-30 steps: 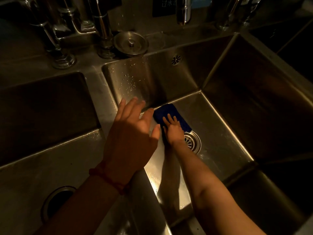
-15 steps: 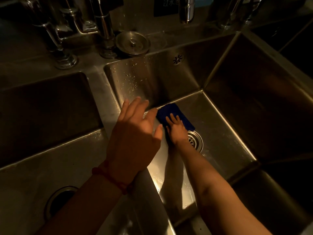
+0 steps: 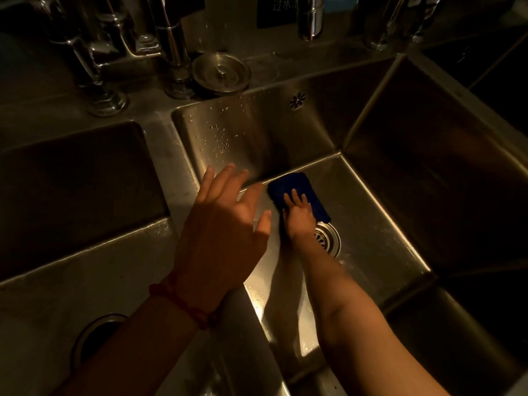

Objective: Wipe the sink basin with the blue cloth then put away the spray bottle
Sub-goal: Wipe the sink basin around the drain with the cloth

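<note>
1. The right hand [image 3: 298, 217] lies flat on the blue cloth [image 3: 300, 197], its fingers [image 3: 294, 197] straight and a little spread, pressing the cloth down, not pinching it.
2. The cloth sits on the floor of the sink basin [image 3: 371, 224], at the foot of the back wall, with the drain [image 3: 328, 240] touching or just beside it at about 5 o'clock.
3. The left hand [image 3: 223, 232] holds nothing. Its fingers are straight and apart, above the divider at about 9 o'clock from the cloth. Whether it rests on the steel I cannot tell.
4. A red bracelet [image 3: 183, 302] circles the left wrist; a round stopper lid [image 3: 221, 71] sits on the ledge at 12 o'clock, beside the taps.
5. The wiping step looks to be in hand, around the drain.
6. Next calls for firm sweeps across the remaining floor and the droplet-speckled back wall. The spray bottle is not in view and must be found afterwards.
</note>
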Tool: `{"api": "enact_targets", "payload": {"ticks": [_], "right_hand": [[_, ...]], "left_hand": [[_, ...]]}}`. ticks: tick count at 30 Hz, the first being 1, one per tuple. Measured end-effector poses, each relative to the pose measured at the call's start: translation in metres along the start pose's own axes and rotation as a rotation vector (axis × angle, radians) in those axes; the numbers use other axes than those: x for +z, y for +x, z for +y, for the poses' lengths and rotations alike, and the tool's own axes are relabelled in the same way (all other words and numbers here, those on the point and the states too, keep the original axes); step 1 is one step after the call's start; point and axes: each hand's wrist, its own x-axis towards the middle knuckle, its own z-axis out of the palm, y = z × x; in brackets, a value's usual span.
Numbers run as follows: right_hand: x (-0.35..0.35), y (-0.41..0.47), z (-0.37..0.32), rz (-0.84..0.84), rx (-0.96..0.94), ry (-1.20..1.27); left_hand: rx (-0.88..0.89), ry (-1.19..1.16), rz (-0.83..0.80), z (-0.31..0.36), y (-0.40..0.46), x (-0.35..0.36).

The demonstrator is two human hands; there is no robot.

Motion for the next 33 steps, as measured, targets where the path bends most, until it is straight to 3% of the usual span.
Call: {"api": "enact_targets", "payload": {"ticks": [7,15,24,33], "right_hand": [[-0.001,-0.001,0.005,-0.038,-0.116,-0.067],[-0.009,0.006,0.014,0.01,0.012,-0.029],[0.002,-0.002,0.007,-0.044,-0.135,-0.098],[-0.012,0.018,0.026,0.077,0.136,-0.003]], "left_hand": [[-0.013,0.009,-0.023,-0.002,0.001,-0.002],[-0.008,0.003,-0.026,-0.001,0.001,-0.001],[-0.027,0.028,-0.07,-0.001,0.003,-0.002],[-0.035,0.033,-0.102,-0.002,0.004,-0.002]]}}
